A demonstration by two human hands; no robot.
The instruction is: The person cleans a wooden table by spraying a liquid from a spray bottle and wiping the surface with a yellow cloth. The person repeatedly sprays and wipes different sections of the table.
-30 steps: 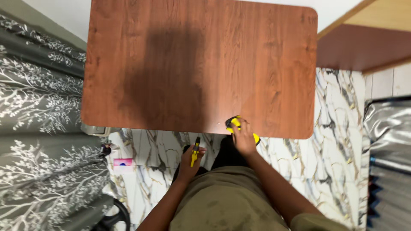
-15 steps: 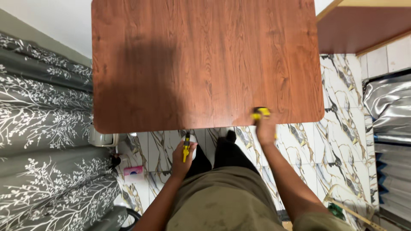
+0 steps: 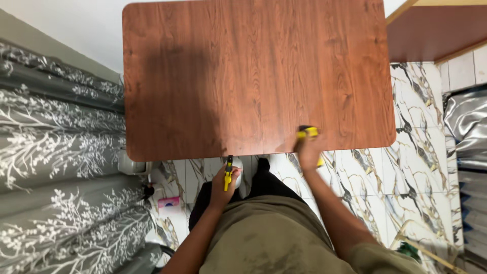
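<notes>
- Since half a second back, the table sits a touch further right in frame, and my left hand has shifted right with the small tool; my right hand is at the table's near edge as before.
- My hands are apart. The left is closed round a slim yellow-and-black tool, low centre, below the table edge and over the floor.
- My right is wrapped over a chunkier yellow-and-black tool at the table's lower-right edge; only its top and a yellow bit under my palm show, so I cannot tell its full shape.
- Both look like hard plastic, stiff; I judge them light and fit for one hand. The slim one wants a pinch along its shaft; the chunky one a full grip round its body.
- The table is a red-brown wood-grain laminate, smooth, with rounded corners, likely slick.
- The floor is glossy marble-pattern tile, hard on anything dropped.
- A grey curtain with white branches hangs soft at left.
</notes>
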